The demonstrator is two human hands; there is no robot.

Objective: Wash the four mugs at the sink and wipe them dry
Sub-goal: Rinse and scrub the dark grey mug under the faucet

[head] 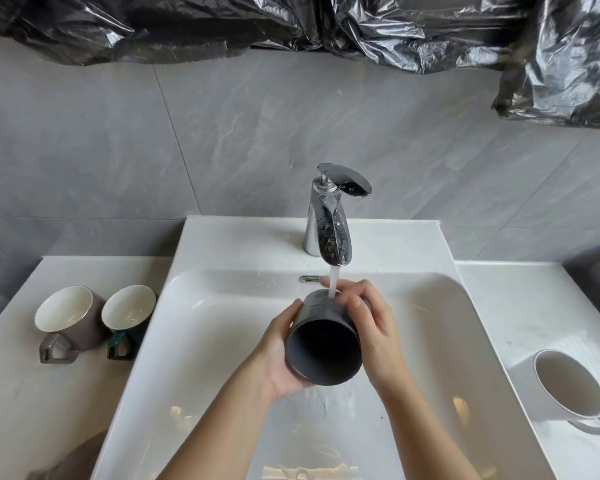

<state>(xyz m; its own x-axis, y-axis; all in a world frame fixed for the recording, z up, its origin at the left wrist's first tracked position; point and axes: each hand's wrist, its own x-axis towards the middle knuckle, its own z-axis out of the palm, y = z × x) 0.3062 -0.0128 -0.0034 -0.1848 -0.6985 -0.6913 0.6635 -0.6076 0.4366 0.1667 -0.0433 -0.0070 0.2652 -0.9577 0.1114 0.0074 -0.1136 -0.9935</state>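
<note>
Both forearms reach up from the bottom edge to the dark grey mug [321, 348], held over the white sink [201, 244]. Left hand [281, 351] cups its lower left wall with fingers wrapped under it; right hand [368, 327] curls over the upper right wall near the base. Its long axis runs from the person toward the faucet [329, 220], mouth facing the camera. The base sits under the water stream [333, 284], which strikes the outside. Rinsing inside would likely mean tipping the mouth upward. On the desk [32, 393] stand a brown mug [70, 317] and a green-handled mug [129, 311] on the left, and a white mug [565, 386] on the right.
</note>
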